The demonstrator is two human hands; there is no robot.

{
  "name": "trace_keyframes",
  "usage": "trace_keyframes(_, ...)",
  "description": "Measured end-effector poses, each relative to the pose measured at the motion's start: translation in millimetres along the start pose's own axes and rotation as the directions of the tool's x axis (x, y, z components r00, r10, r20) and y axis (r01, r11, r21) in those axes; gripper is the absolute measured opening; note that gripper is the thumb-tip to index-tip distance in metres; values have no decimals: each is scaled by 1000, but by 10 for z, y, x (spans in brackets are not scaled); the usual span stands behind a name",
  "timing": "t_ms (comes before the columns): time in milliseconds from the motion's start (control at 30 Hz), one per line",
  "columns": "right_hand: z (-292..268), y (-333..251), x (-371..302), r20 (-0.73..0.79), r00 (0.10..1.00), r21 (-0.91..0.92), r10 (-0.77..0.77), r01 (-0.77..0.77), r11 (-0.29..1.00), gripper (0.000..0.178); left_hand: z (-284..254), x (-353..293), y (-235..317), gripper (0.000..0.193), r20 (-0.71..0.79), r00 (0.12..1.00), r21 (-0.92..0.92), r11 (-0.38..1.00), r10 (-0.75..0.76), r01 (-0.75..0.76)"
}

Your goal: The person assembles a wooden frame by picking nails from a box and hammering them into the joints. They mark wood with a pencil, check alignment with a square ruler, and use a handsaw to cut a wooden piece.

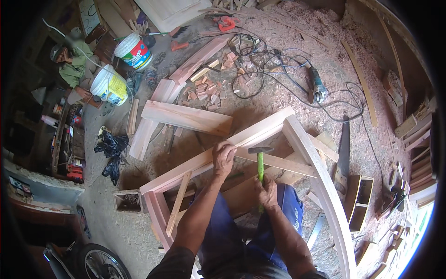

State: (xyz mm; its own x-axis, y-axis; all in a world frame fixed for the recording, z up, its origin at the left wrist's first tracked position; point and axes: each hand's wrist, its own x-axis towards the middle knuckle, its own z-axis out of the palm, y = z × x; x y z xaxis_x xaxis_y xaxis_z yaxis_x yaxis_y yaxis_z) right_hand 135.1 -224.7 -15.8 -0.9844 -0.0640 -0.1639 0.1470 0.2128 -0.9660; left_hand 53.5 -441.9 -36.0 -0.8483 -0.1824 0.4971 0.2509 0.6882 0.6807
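A large pale wooden frame (pixel 179 173) lies in front of me, around my legs. My left hand (pixel 224 159) rests on its far rail, fingers pinched together; what they hold, if anything, is too small to make out. Beside those fingers, a thin wooden batten (pixel 283 166) runs slantwise to the right-hand rail. In my right hand (pixel 266 192) is a hammer (pixel 260 165) with a bright green handle, closed in my fingers. Its dark head is up near the far rail, to the right of my left hand. Another slanting batten (pixel 179 203) crosses the frame's left corner.
Loose planks (pixel 186 116) and offcuts (pixel 207 90) lie beyond the frame. An angle grinder (pixel 318 88) with trailing cables, a handsaw (pixel 343 156) and a wooden box (pixel 358 202) are at right. Buckets (pixel 110 85) and a seated person (pixel 76 65) are far left; a motorcycle wheel (pixel 102 264) is near left.
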Motion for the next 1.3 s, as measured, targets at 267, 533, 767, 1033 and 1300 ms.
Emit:
trace_keyframes(267, 19, -24, 4, -12, 1000, -33, -1, 1, 999, 36, 72, -30, -62, 5, -80, 997, 119, 993, 13, -4)
trace_keyframes(533, 36, -14, -6, -29, 990, -100, -135, 132, 986, 37, 96, -43, -84, 7, -60, 998, 108, 994, -11, 18)
trace_keyframes(767, 146, -103, -2, 67, 992, -140, -106, 114, 983, 28, 101, -63, -56, 5, -39, 998, 158, 987, 47, -41)
trace_keyframes(1033, 353, -48, -38, 172, 964, -274, -202, 244, 930, 73, 69, -111, -128, 5, 47, 989, 262, 954, 139, -147)
trace_keyframes(1300, 600, -40, -81, 74, 972, -284, -222, 234, 930, 71, 96, -137, -164, 8, 68, 990, 312, 940, 122, -137)
